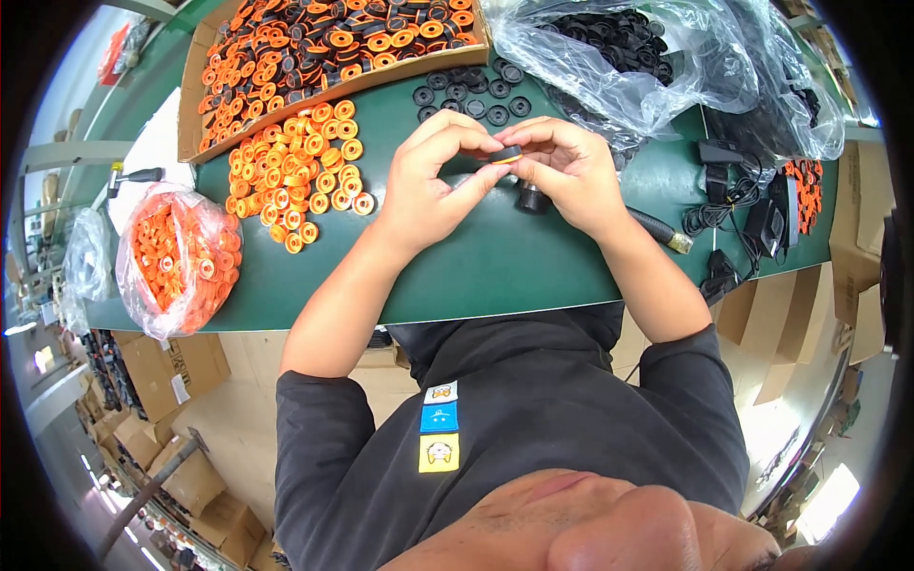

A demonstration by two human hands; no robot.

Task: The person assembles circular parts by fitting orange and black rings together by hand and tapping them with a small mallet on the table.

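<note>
The scene is bright and evenly lit from above, so shadows are soft; only a faint shade lies on the table just under the hands that pinch the ring. Behind the grip, the clear bag gives white glare on its folds. The grip itself is sharp. The picture is a fisheye circle with black corners, and the table edge bends strongly. Nearest the camera, below the grip, the view is soft, and bright spots at the lower rim are overexposed.
</note>
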